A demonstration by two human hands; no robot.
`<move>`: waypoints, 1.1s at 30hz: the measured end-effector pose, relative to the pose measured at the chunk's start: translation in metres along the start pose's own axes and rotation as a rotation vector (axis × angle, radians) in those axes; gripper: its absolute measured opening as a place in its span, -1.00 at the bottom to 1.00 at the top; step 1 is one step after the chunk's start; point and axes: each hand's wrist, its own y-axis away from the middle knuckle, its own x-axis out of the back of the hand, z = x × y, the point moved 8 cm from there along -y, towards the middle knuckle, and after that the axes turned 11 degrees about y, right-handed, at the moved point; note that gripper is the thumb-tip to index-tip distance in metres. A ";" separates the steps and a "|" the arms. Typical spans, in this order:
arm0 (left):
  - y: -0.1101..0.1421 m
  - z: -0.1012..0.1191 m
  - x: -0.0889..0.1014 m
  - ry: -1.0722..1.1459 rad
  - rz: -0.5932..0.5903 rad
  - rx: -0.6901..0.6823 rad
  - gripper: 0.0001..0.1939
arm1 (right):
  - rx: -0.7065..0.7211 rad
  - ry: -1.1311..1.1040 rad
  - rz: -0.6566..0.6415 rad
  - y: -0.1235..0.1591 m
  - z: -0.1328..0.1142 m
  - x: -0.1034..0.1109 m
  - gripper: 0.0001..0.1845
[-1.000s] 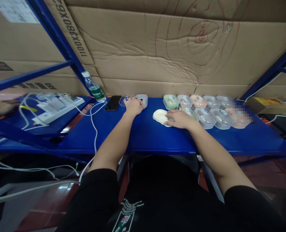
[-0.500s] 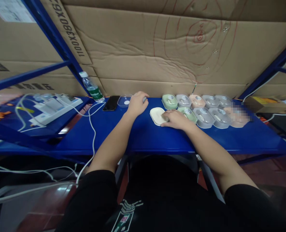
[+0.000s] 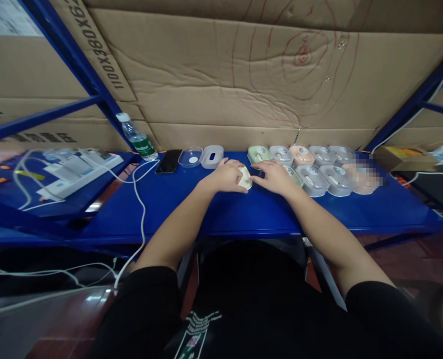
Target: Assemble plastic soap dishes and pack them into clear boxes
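Observation:
A cream-coloured shallow box part (image 3: 245, 178) lies on the blue table, mostly covered by my hands. My left hand (image 3: 227, 176) spans its left side, fingers at the far edge and thumb at the near edge. Just to the right is my right hand (image 3: 276, 177), its thumb and fingers apart at the cream part's right edge; it grips nothing I can see. Behind my left hand sits a grey piece with a dark oval opening (image 3: 211, 158). Beside that lies a clear piece with a white round spot (image 3: 190, 157).
Several lidded boxes in green, grey and peach (image 3: 313, 179) stand in two rows at the right. A dark phone (image 3: 168, 162) and a water bottle (image 3: 141, 142) are at the left, near white cables (image 3: 141, 199). A cardboard wall (image 3: 191, 65) rises behind.
My left hand has left the grey piece and moved right and nearer, onto the cream part. My right hand has shifted its fingers off the cream part's top. The view has turned slightly.

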 end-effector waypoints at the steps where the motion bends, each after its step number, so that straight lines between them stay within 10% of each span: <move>1: -0.002 0.001 -0.002 -0.011 0.010 -0.006 -0.61 | -0.003 -0.003 0.004 0.000 0.000 -0.001 -0.56; 10: -0.004 -0.016 0.005 -0.161 0.108 0.108 -0.95 | -0.026 -0.022 0.025 0.001 0.001 0.005 -0.54; 14: -0.001 -0.030 0.020 -0.217 0.237 0.185 -0.64 | 0.003 -0.042 0.004 0.001 -0.003 0.003 -0.54; 33: -0.005 -0.060 0.005 -0.295 0.112 0.356 -0.64 | 0.032 -0.047 -0.022 0.001 -0.006 0.000 -0.53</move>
